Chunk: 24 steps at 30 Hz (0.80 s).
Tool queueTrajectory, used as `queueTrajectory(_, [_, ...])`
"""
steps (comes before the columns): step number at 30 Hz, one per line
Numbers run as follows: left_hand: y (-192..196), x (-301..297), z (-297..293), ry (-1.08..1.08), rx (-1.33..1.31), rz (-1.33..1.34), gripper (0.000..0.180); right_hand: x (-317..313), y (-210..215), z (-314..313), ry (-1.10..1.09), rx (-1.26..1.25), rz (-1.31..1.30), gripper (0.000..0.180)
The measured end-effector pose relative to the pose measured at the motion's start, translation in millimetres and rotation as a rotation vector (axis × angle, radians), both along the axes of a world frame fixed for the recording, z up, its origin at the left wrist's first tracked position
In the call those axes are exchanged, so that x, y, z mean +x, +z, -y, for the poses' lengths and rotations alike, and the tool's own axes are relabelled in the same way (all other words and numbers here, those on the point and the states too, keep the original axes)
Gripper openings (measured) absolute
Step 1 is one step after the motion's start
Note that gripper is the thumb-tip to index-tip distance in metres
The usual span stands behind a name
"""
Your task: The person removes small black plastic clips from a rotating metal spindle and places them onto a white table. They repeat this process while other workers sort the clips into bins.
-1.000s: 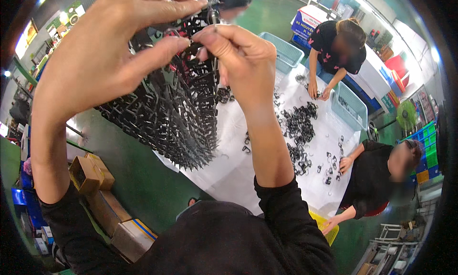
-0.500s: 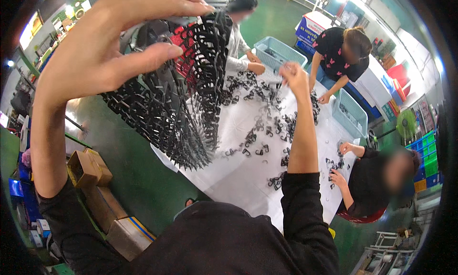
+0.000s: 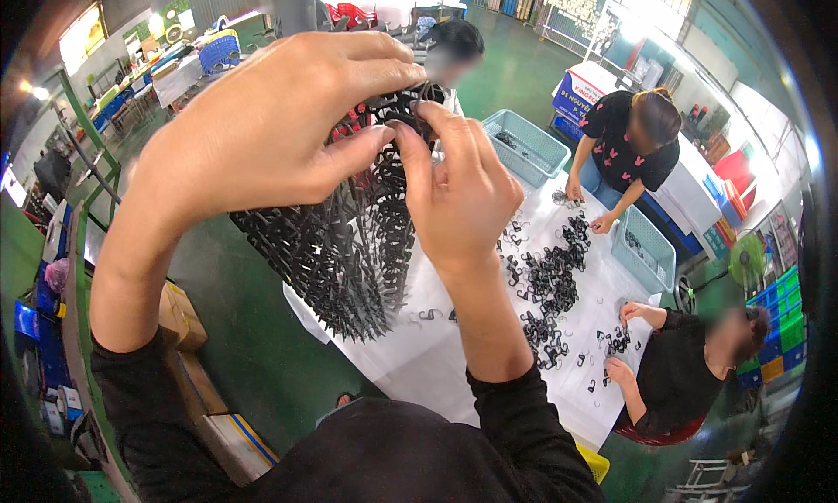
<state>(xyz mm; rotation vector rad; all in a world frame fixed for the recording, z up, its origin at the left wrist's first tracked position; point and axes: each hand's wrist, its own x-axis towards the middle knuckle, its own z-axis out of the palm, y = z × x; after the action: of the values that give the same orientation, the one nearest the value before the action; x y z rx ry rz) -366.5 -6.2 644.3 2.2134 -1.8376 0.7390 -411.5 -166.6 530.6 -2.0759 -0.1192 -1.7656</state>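
A tall hanging rack (image 3: 323, 258), thickly hung with small black hook-shaped parts, tapers downward just in front of me. At its upper part, my left hand (image 3: 271, 123) curls with fingers and thumb closed on the rack's edge. My right hand (image 3: 463, 189) is raised beside it, thumb and forefinger pinched close to my left fingertips. A small black hook seems to be in that pinch, mostly hidden by the fingers. Many loose black hooks (image 3: 552, 280) lie scattered over the white-covered table (image 3: 428, 354) below.
Two pale blue baskets (image 3: 534, 173) (image 3: 618, 254) stand at the table's far and right edges. Co-workers sit or stand round it; hands of one (image 3: 621, 372) handle hooks at the right. Cardboard boxes (image 3: 231, 442) line the left, and a yellow basket (image 3: 594, 462) shows near the front corner.
My right hand has come up and left from above the table to the rack, beside my left hand. The whole view has shifted, so more of the far room shows.
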Motion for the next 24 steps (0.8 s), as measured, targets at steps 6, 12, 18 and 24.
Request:
queueTrajectory(6, [-5, 0, 0, 0.041, -0.021, 0.059, 0.048, 3, 4, -7, 0.46, 0.409, -0.047, 0.01])
queueTrajectory(12, [-4, 4, -2, -0.041, -0.029, 0.021, 0.048, -3, -4, 17, 0.929, 0.666, -0.195, 0.014])
queueTrajectory(18, [-1, 18, -11, -0.076, -0.004, 0.023, 0.051, -13, -14, 92, 0.617, 0.74, -0.233, 0.014])
queueTrajectory(24, [5, 26, -25, -0.173, 0.029, -0.063, 0.053, -3, -68, 213, 0.135, 0.656, -0.526, 0.02])
